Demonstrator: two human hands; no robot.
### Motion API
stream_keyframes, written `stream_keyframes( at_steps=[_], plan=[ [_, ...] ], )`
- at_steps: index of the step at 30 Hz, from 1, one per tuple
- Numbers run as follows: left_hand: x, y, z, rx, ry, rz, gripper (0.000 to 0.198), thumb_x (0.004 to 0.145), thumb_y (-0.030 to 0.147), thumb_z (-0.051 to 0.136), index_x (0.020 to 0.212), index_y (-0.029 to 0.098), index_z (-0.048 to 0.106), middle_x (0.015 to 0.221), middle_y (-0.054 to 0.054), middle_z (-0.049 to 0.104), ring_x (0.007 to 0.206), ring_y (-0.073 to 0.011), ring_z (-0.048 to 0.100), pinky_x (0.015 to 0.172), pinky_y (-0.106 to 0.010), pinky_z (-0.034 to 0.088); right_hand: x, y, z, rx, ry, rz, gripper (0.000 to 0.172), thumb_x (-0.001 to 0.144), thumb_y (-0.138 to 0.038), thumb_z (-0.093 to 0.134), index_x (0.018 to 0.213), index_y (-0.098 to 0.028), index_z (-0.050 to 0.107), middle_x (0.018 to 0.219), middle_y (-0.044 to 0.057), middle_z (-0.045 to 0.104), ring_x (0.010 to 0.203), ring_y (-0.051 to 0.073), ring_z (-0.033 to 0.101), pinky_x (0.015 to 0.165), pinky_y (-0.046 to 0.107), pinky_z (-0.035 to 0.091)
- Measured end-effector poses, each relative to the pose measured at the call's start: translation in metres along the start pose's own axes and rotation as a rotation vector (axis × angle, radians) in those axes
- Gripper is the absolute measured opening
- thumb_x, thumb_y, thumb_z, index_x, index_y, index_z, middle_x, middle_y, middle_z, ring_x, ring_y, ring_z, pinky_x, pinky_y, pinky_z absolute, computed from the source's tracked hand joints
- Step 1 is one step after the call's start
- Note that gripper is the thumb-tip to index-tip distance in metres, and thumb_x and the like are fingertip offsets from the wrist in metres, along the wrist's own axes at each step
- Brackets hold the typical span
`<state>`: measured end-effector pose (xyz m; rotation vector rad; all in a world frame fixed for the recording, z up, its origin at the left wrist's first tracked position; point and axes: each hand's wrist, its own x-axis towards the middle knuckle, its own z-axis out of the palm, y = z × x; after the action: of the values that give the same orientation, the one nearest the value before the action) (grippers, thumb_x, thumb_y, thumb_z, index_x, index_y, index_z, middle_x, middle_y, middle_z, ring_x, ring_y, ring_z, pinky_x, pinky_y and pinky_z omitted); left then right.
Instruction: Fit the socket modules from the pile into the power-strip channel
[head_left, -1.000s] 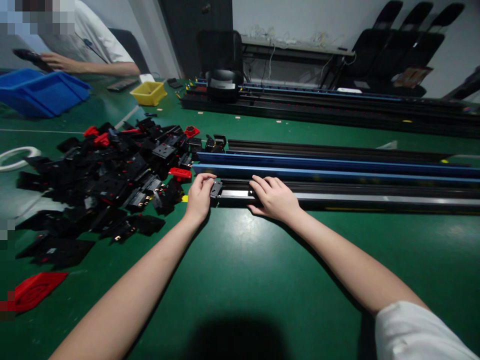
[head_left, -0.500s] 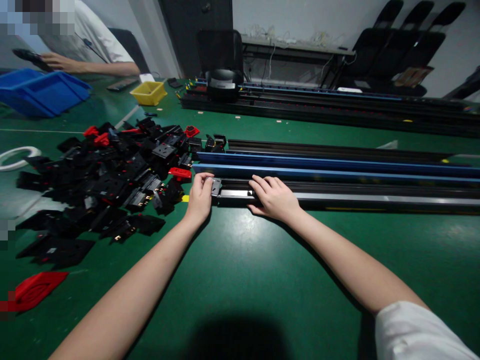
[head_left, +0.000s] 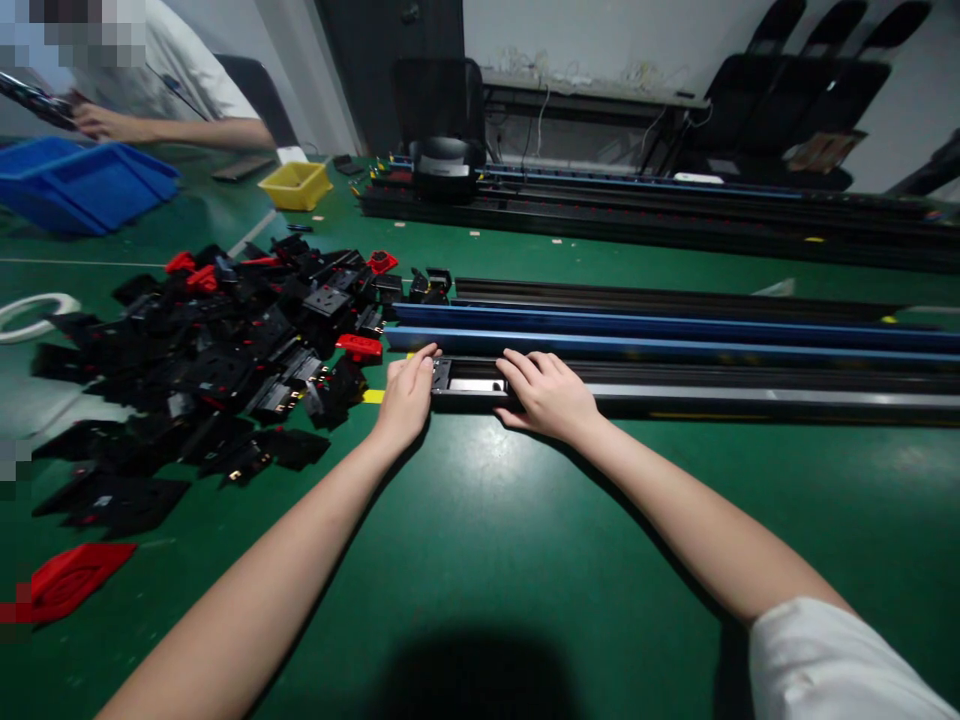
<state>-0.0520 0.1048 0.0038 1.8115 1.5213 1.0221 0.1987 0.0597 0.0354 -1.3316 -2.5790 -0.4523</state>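
Along the bench we had a long black rail [head_left: 675,408], straight-sided, with a smooth, metallic-looking silver strip [head_left: 469,385] lying bright along its channel. At its left end sat a small dark module [head_left: 442,374], blocky and flat-faced, with slots in its top. Our left hand [head_left: 407,398] lay against the module's outer side, fingers close together; we could not tell whether it gripped the part or only pressed it. Our right hand [head_left: 551,398] held the rail a little farther along, fingers arched over the top and thumb at the near side. Just behind ran two slim blue rails [head_left: 600,340], parallel and satiny. To the left spread a jumbled pile of angular black parts [head_left: 225,360], matt, with glints of brassy metal, and a glossy red piece [head_left: 360,347] lay at its edge. Everything rested on a smooth green tabletop [head_left: 480,540] that caught a soft glare. Farther back we had a blue bin [head_left: 97,190], a small yellow bin [head_left: 296,187], another person's hand [head_left: 112,125] holding a dark object, black chairs [head_left: 802,110] and a pale wall [head_left: 600,40].
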Motion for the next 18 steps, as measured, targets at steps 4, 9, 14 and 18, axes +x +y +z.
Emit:
stream_keyframes(
  at_steps=[4, 9, 14, 18],
  plan=[
    [0.0011, -0.0006, 0.0002, 0.013, -0.004, -0.013, 0.059, 0.102, 0.047, 0.035, 0.143, 0.013, 0.061, 0.136, -0.014, 0.069, 0.126, -0.0304, 0.054, 0.119, -0.051, 0.038, 0.0005, -0.0006, -0.0012, 0.023, -0.003, 0.01, 0.066, 0.097, -0.05, 0.056, 0.148, -0.009, 0.051, 0.151, 0.018, 0.056, 0.118, 0.038, 0.056, 0.1, 0.049, 0.045],
    [0.0007, -0.0004, -0.0002, 0.023, -0.014, -0.021, 0.057, 0.1, 0.046, 0.042, 0.145, 0.016, 0.059, 0.137, -0.013, 0.069, 0.128, -0.0304, 0.054, 0.12, -0.052, 0.037, 0.0029, -0.0017, -0.0051, 0.11, -0.01, 0.084, 0.079, 0.093, -0.052, 0.061, 0.154, -0.005, 0.042, 0.144, 0.018, 0.061, 0.112, 0.035, 0.055, 0.098, 0.046, 0.048],
    [0.0007, -0.0006, 0.0008, 0.009, -0.022, -0.027, 0.055, 0.1, 0.046, 0.041, 0.144, 0.016, 0.059, 0.135, -0.014, 0.069, 0.131, -0.0306, 0.052, 0.121, -0.053, 0.036, 0.0064, -0.0021, -0.007, 0.129, -0.055, 0.14, 0.086, 0.089, -0.056, 0.063, 0.152, -0.002, 0.042, 0.136, 0.02, 0.065, 0.108, 0.036, 0.054, 0.093, 0.047, 0.048],
    [-0.0009, 0.0002, 0.0066, 0.022, -0.025, -0.026, 0.056, 0.1, 0.049, 0.042, 0.143, 0.018, 0.06, 0.13, -0.016, 0.068, 0.134, -0.0323, 0.052, 0.12, -0.055, 0.036, 0.0079, -0.0021, -0.0079, 0.133, -0.077, 0.163, 0.087, 0.089, -0.057, 0.063, 0.153, -0.003, 0.041, 0.135, 0.021, 0.065, 0.11, 0.037, 0.054, 0.093, 0.048, 0.047]
  ],
)
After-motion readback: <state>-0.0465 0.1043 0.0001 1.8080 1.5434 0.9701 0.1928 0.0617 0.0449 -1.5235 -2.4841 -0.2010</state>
